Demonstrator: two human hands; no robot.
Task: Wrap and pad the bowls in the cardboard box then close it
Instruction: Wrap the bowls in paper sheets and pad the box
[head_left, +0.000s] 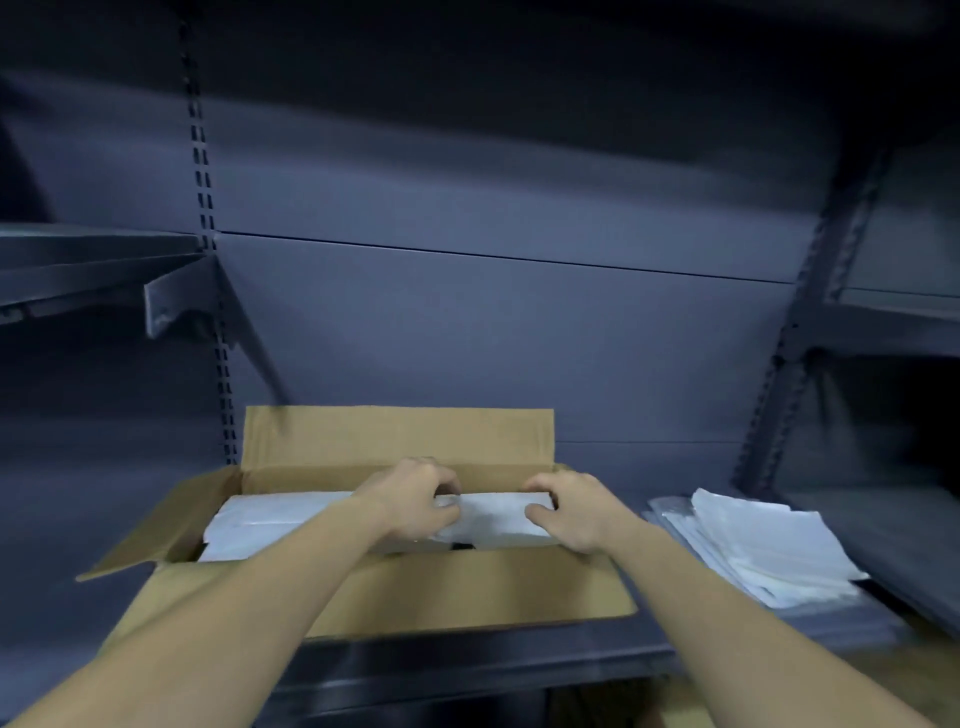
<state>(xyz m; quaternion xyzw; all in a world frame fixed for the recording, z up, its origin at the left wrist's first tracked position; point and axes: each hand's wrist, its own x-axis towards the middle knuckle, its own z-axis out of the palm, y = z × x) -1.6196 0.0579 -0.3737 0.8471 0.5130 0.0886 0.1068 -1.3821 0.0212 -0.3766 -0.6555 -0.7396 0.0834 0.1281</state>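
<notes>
The cardboard box is sitting open on the shelf, in the lower centre of the frame. Inside its right half, the left grip and the right grip are both clutching the white padding with curled fingers.

Dark blue-grey metal shelving fills the view under dim, bluish light. A flat back panel, crossed by a thin horizontal seam, stands behind the main shelf, whose front edge runs across the lower part of the view. A slotted upright rises at left, carrying a side shelf on an angled bracket. A second slotted upright slants in at right, beside further shelves. The panel's middle catches the most light; the upper corners fall into shadow. Below the main shelf a brownish patch shows, too blurred to identify.
</notes>
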